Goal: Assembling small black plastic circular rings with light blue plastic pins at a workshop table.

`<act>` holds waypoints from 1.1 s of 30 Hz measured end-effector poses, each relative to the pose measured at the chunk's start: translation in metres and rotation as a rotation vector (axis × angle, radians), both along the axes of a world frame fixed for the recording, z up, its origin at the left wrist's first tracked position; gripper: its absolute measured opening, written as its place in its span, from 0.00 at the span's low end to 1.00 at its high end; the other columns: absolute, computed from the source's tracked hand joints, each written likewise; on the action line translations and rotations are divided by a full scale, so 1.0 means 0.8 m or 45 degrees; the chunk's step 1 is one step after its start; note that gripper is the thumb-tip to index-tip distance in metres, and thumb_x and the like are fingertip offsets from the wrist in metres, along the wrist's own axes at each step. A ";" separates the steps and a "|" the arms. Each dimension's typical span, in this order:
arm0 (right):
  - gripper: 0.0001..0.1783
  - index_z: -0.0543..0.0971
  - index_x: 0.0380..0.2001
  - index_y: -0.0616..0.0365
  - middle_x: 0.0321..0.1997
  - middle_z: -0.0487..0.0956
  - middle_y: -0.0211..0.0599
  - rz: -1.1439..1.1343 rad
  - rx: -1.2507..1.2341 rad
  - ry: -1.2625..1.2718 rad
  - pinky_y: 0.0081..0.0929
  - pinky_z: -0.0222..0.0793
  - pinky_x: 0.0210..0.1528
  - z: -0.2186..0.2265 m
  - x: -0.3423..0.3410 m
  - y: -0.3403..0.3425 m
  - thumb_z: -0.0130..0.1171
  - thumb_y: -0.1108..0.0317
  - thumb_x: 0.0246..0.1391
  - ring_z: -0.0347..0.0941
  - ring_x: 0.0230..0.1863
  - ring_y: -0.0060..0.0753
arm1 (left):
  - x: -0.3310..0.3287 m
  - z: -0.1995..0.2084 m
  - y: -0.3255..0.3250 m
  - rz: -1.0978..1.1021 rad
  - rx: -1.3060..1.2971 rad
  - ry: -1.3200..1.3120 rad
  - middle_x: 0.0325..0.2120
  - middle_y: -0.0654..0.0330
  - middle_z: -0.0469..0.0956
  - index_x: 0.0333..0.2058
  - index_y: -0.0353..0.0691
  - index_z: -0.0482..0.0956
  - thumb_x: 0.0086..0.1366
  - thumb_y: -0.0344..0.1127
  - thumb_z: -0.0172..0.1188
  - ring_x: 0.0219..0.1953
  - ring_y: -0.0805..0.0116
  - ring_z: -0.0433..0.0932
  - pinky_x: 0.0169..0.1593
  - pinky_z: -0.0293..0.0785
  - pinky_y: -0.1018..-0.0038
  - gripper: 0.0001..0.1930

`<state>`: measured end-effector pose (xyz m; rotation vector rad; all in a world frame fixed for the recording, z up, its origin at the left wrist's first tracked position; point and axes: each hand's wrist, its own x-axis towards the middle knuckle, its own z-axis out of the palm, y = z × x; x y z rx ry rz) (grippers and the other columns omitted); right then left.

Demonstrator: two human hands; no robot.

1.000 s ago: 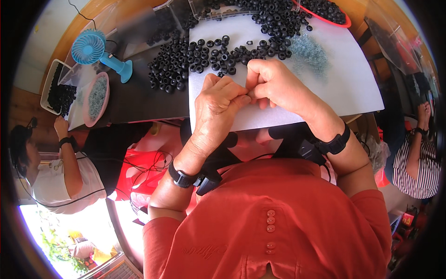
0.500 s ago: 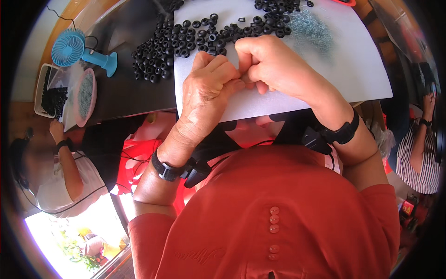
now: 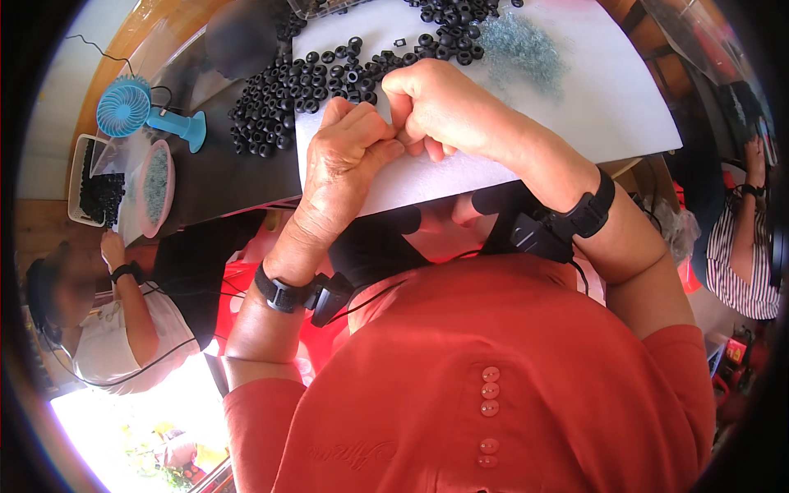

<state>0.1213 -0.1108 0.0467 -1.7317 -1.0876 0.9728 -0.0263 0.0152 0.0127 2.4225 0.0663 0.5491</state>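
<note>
My left hand (image 3: 349,152) and my right hand (image 3: 440,107) meet over the near part of a white sheet (image 3: 608,107) on the table. Both are closed, fingertips pressed together; whatever they pinch is hidden behind the fingers. Just beyond them lies a spread of small black ring-shaped parts (image 3: 316,78), some with a hole through the middle. One small squarish black piece (image 3: 399,42) sits apart from the others. Right of these, a loose heap of tiny clear, bluish pieces (image 3: 522,53) rests on the sheet, too small to name.
At the left stand a blue fan (image 3: 125,107), a pink oval tray (image 3: 143,201) of clear bits and a white bin (image 3: 76,189) of black parts. A co-worker (image 3: 123,329) sits left, another in stripes (image 3: 740,263) right. A clear container (image 3: 325,6) is at the far edge.
The whole view has shifted a little, and a clear container and a dark round shape now show at the far side. My hands keep the same closed pose together.
</note>
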 end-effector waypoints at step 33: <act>0.07 0.74 0.21 0.61 0.18 0.77 0.43 0.061 -0.122 0.060 0.26 0.58 0.13 0.002 0.007 0.014 0.59 0.82 0.36 0.71 0.13 0.28 | 0.004 0.003 0.016 -0.115 -0.059 0.066 0.28 0.65 0.74 0.30 0.40 0.79 0.56 0.24 0.66 0.37 0.61 0.66 0.45 0.68 0.68 0.05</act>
